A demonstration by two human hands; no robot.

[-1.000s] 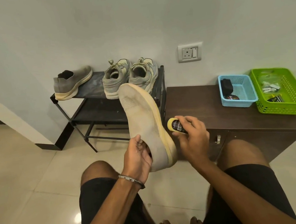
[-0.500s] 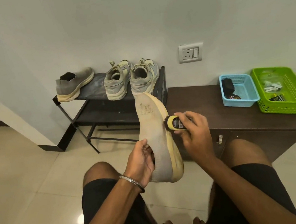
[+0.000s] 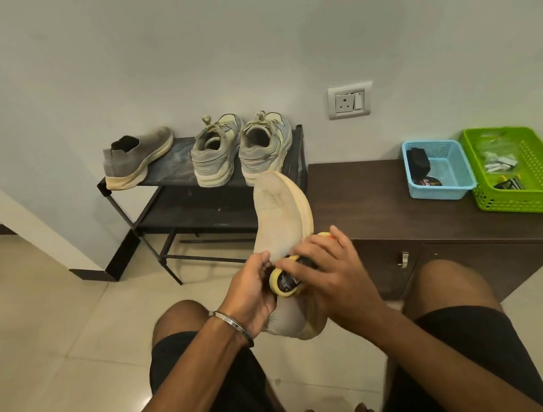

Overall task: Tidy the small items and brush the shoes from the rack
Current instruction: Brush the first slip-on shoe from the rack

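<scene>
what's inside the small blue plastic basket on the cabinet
The small blue plastic basket on the dark wooden cabinet holds a black rectangular block leaning in its left corner and a round dark tin. The basket's front wall hides whatever lies lowest.

A: Black shoe rack [image 3: 173,201] against the wall. Top shelf carries a grey slip-on [image 3: 137,157] on the left, a pair of laced sneakers [image 3: 241,147] on the right.

B: And beside it, the dark wooden cabinet [image 3: 380,205]. A blue basket [image 3: 439,169] and a green basket [image 3: 521,169] sit side by side on top.
</scene>
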